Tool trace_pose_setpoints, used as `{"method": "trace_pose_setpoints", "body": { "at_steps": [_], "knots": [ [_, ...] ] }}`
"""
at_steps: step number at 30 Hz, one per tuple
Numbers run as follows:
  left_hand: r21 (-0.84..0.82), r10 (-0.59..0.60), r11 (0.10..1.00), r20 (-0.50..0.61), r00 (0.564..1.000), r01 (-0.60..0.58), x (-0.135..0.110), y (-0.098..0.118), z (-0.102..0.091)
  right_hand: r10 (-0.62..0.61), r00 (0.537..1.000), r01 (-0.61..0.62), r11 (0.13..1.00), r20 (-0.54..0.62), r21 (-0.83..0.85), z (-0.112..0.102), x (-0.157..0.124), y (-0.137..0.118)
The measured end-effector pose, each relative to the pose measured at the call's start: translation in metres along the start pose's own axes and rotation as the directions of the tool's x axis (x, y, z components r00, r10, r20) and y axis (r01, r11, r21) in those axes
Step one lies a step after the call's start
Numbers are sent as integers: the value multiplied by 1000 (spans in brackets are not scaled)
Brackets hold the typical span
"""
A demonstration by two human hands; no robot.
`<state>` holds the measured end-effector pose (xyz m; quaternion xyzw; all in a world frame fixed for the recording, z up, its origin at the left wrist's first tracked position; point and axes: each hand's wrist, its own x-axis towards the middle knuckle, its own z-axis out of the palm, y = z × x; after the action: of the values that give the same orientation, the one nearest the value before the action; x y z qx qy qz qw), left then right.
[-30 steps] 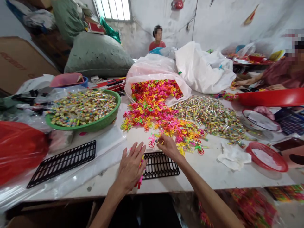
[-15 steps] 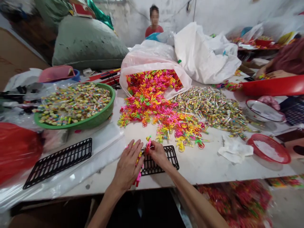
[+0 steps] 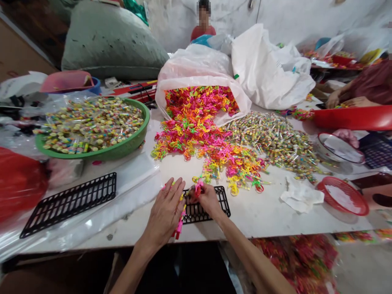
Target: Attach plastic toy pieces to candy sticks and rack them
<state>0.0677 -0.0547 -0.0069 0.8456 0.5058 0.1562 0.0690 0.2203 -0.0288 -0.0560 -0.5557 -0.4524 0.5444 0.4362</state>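
My left hand (image 3: 167,212) curls over a bunch of small coloured plastic toys (image 3: 180,223), pink and yellow ends poking out under the fingers, at the left end of a black plastic grid rack (image 3: 214,208). My right hand (image 3: 206,199) pinches one pink plastic toy piece (image 3: 198,188) just above the rack, close beside the left hand. Beyond them a heap of neon plastic pieces (image 3: 199,134) spills from a clear bag (image 3: 196,69). A spread of small wrapped candies (image 3: 272,143) lies to the right of it.
A green basket (image 3: 128,145) of wrapped candies and a second black rack (image 3: 69,202) sit left. Crumpled white paper (image 3: 301,196), a red sieve basket (image 3: 344,196) and a red tray (image 3: 352,118) lie right. Another person's hands (image 3: 337,98) work at far right; someone in red (image 3: 203,24) sits behind.
My right hand drew back from the neon heap with a pink piece and brought it down beside my left hand over the rack. The camera tilted downward.
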Motion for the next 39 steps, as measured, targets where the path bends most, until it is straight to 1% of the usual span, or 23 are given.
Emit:
{"method": "trace_pose_setpoints", "body": {
  "at_steps": [3,5,8,10,12,15,17,19,21,26,28,31,34,37,39],
  "knots": [
    [1,-14,1000,11,1000,14,0,-1,0,-30,998,30,1000,-51,-3,2,-1,-5],
    [3,-17,1000,17,1000,17,0,-1,0,-72,997,71,996,-7,-49,3,-1,-5],
    [0,-21,1000,12,1000,21,1,0,-1,-135,989,142,976,53,-166,3,-1,3],
    [-3,-23,1000,18,1000,23,1,0,-1,-168,985,175,962,48,-210,2,0,9],
    [-3,-25,1000,28,999,25,0,0,-1,-193,981,196,957,36,-214,2,0,15],
    [5,-34,999,31,999,34,1,-1,0,-222,974,224,942,38,-251,5,0,17],
    [14,-35,999,32,999,35,1,-1,1,-284,956,291,892,71,-347,8,-1,16],
    [28,-36,999,38,999,35,2,-1,1,-368,920,387,804,133,-451,9,-1,12],
    [38,-35,999,42,998,33,3,0,2,-410,891,447,724,193,-525,10,-1,9],
    [20,-33,999,33,999,33,3,0,2,-359,886,461,606,294,-648,7,1,1],
    [-12,-32,999,24,999,32,3,0,2,-362,879,475,600,311,-643,4,4,0],
    [-127,-54,990,9,998,55,2,-1,0,-359,885,464,640,296,-612,1,10,1],
    [-256,-141,958,-21,990,131,-1,-1,-3,-359,890,456,672,281,-584,1,13,3],
    [-327,-258,919,-80,963,219,-6,0,-5,-362,899,436,675,248,-595,2,11,3],
    [-308,-254,925,-67,965,223,-10,0,-5,-363,898,435,652,248,-621,2,10,1]
  ]
}}
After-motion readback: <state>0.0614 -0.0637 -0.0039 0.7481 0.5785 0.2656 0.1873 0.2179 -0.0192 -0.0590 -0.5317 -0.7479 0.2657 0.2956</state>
